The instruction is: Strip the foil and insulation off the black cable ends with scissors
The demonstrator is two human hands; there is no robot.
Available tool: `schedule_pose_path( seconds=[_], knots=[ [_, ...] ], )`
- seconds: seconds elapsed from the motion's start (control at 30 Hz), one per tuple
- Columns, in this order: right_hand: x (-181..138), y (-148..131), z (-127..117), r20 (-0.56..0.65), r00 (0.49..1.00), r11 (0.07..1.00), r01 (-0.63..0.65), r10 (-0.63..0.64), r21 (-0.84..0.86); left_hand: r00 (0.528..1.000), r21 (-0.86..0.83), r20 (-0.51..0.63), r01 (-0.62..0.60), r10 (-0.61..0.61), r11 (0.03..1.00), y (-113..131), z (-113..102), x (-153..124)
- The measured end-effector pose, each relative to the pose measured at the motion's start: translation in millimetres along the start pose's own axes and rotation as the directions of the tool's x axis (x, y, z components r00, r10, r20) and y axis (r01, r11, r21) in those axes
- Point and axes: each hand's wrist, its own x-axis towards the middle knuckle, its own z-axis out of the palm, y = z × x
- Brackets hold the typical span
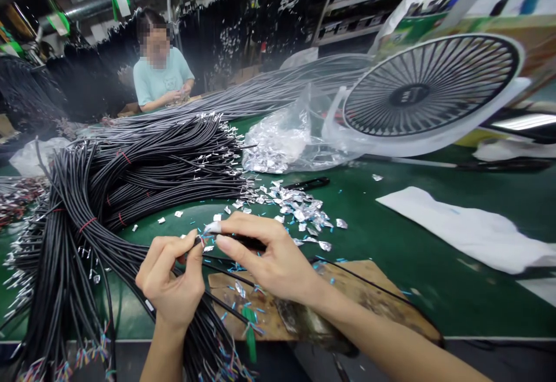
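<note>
My left hand (174, 277) is closed, thumb and forefinger pinching the end of a black cable, where thin coloured wires (203, 236) stick out. Close against that end, my right hand (269, 260) is closed too, its thumb and forefinger at the wires. A white wrap (212, 228) covers the right forefinger's tip. Inside the right palm lies a slim black handle (249, 243), mostly hidden; its kind cannot be made out. Below my hands, more black cables (208, 335) with stripped, coloured ends hang over the table's front edge.
Bundles of black cables (174, 156) tied in red lie at left. Foil scraps (304, 208) sit ahead, beside a clear plastic bag (282, 144). A worn wooden board (369, 289) lies under my right forearm. A fan (434, 92) stands at right; a person (160, 75) sits across.
</note>
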Motion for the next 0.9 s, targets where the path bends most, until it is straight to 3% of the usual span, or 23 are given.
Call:
schedule_pose_path(
  seconds=[0.33,0.53,0.67,0.9],
  knots=[
    [1,0,0,0.010,1.000,1.000,-0.018,0.018,0.014,0.998,-0.045,-0.026,0.052,-0.053,0.998,1,1,3],
    [1,0,0,-0.003,1.000,1.000,-0.026,0.026,-0.003,0.990,0.061,-0.066,-0.121,0.125,0.991,-6,5,1],
    [-1,1,1,-0.076,0.997,0.999,-0.001,-0.002,-0.039,0.987,0.102,-0.081,-0.133,0.141,0.986,-8,4,3],
    [-3,1,1,-0.117,0.991,0.995,0.051,-0.061,-0.090,0.974,0.185,0.036,-0.228,0.226,0.956,-15,0,3]
  ],
)
